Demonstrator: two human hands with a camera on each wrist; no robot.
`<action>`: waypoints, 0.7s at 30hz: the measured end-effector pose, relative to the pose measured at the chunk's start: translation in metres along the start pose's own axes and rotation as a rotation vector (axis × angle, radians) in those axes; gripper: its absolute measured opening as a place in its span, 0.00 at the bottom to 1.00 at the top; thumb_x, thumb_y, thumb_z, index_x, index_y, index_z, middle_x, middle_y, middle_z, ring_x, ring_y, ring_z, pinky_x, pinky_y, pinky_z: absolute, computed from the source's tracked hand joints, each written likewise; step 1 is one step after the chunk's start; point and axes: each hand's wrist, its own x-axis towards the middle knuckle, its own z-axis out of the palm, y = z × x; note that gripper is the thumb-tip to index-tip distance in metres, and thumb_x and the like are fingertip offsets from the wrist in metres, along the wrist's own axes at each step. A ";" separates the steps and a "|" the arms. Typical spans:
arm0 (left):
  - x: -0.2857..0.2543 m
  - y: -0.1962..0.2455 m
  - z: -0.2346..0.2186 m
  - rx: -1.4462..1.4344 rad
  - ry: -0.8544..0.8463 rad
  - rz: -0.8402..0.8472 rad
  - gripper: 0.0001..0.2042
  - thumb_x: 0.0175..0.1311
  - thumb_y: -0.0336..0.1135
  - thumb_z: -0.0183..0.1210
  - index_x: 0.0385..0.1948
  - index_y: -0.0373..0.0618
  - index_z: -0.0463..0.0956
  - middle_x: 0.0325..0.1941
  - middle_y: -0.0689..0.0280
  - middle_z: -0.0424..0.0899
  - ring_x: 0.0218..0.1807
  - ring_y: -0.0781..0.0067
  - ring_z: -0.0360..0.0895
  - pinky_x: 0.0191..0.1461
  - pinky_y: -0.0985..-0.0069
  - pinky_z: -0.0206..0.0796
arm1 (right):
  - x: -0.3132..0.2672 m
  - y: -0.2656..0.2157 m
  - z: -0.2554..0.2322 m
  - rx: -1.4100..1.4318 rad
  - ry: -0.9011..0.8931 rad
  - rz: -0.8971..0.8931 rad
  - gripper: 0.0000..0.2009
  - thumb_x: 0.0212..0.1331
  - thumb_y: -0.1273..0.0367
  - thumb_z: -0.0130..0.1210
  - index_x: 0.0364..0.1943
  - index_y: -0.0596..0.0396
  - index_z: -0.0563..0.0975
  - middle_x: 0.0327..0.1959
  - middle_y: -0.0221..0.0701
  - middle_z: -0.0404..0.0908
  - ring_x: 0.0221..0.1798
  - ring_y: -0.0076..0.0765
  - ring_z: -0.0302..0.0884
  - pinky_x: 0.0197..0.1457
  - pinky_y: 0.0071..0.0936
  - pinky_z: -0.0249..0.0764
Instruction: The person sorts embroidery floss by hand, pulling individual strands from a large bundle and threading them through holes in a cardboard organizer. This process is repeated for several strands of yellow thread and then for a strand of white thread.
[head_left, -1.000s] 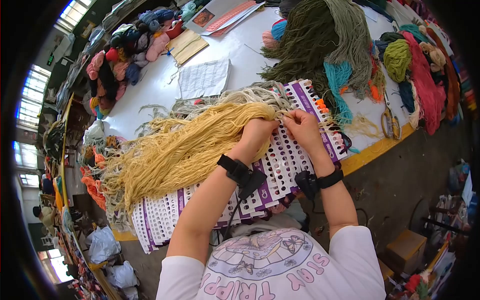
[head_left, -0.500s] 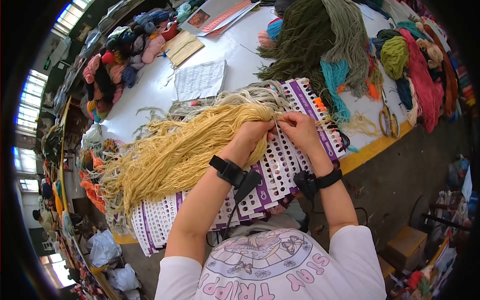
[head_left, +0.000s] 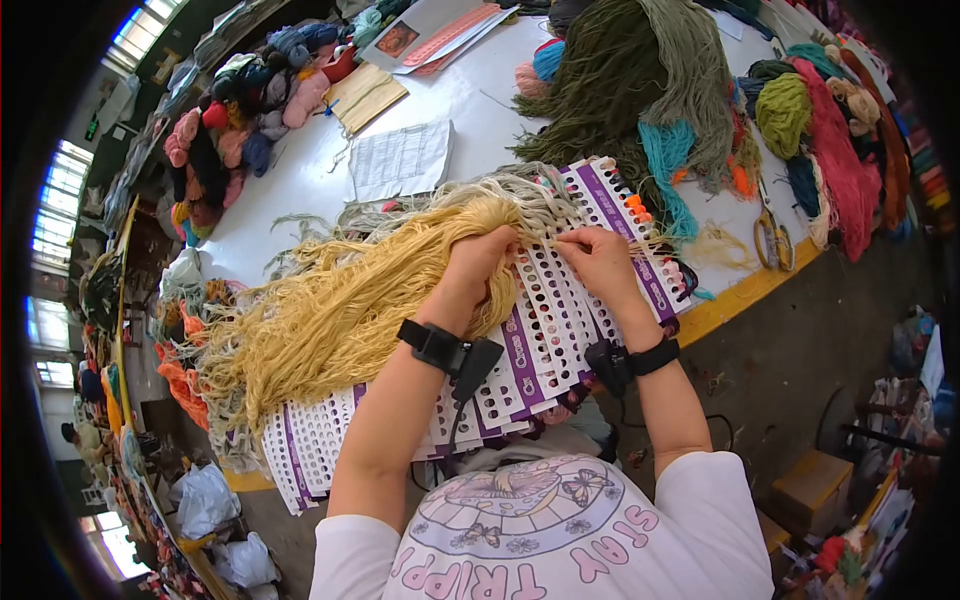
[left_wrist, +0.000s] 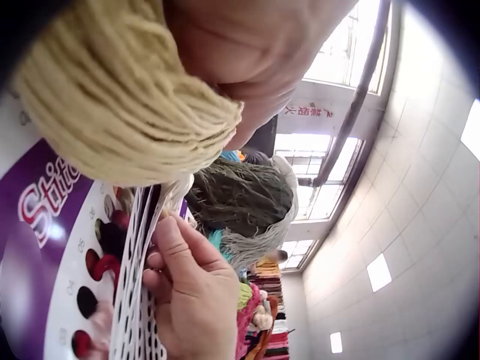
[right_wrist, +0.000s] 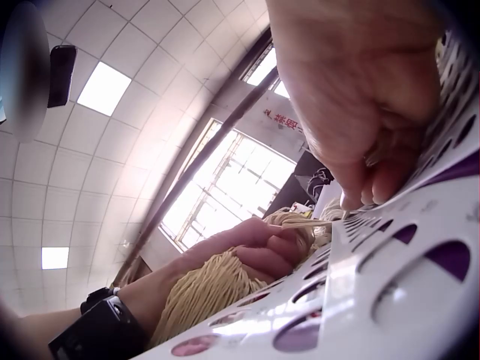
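Observation:
A thick hank of yellow yarn (head_left: pixel 340 300) lies across a stack of white and purple cards with punched holes (head_left: pixel 545 330). At its looped upper end the left hand (head_left: pixel 478 262) grips the yarn with curled fingers; the right wrist view shows this hand (right_wrist: pixel 255 247) around the strands. To the right, the right hand (head_left: pixel 602 262) pinches a thin strand between thumb and fingertips, just over the cards. A short length of yarn (right_wrist: pixel 319 223) spans the two hands in the right wrist view. In the left wrist view the right hand (left_wrist: pixel 196 292) touches the card edges.
Grey-white yarn (head_left: pixel 490 195) lies behind the hank. Farther back are a printed sheet (head_left: pixel 400 160), a wooden board (head_left: pixel 366 97) and a dark green yarn pile (head_left: pixel 600 85). Scissors (head_left: pixel 772 240) rest near the yellow table edge (head_left: pixel 745 292) at right. Coloured bundles line the left side.
The left hand has moved left with the looped end of the yellow hank, and the gap between the hands has widened. The right hand has shifted slightly left and down, still pinching.

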 end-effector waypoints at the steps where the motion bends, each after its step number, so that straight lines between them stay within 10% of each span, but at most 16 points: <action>1: 0.000 0.000 -0.004 -0.026 -0.035 -0.032 0.07 0.53 0.32 0.52 0.19 0.41 0.71 0.15 0.68 0.68 0.16 0.77 0.66 0.19 0.77 0.65 | 0.000 0.000 0.000 -0.030 0.003 -0.007 0.08 0.44 0.70 0.58 0.29 0.60 0.79 0.23 0.34 0.78 0.23 0.26 0.73 0.27 0.21 0.68; 6: 0.005 -0.003 -0.012 -0.015 -0.051 -0.135 0.07 0.54 0.32 0.54 0.22 0.40 0.72 0.17 0.67 0.70 0.17 0.76 0.67 0.18 0.76 0.65 | -0.001 -0.002 0.000 -0.107 0.004 -0.024 0.09 0.43 0.69 0.58 0.29 0.59 0.79 0.24 0.37 0.78 0.24 0.31 0.74 0.29 0.23 0.69; 12: 0.005 -0.007 0.005 0.253 0.090 0.144 0.08 0.56 0.34 0.54 0.24 0.39 0.74 0.15 0.70 0.69 0.15 0.80 0.66 0.19 0.78 0.64 | -0.002 0.000 0.001 -0.083 0.023 -0.026 0.09 0.44 0.69 0.58 0.28 0.59 0.79 0.24 0.36 0.78 0.24 0.32 0.74 0.29 0.24 0.69; 18: 0.016 -0.003 -0.017 -0.494 -0.569 -0.384 0.09 0.53 0.34 0.57 0.32 0.41 0.73 0.18 0.68 0.74 0.17 0.79 0.70 0.19 0.80 0.65 | -0.002 -0.005 0.001 -0.222 0.026 -0.122 0.11 0.49 0.65 0.54 0.24 0.61 0.74 0.18 0.35 0.74 0.20 0.33 0.71 0.28 0.26 0.68; 21: -0.017 0.006 0.017 0.081 -0.217 -0.083 0.11 0.56 0.39 0.54 0.34 0.43 0.73 0.16 0.70 0.72 0.15 0.81 0.67 0.17 0.87 0.60 | 0.001 -0.003 0.000 0.013 -0.053 -0.075 0.15 0.54 0.61 0.50 0.22 0.61 0.72 0.16 0.35 0.71 0.19 0.34 0.68 0.26 0.28 0.66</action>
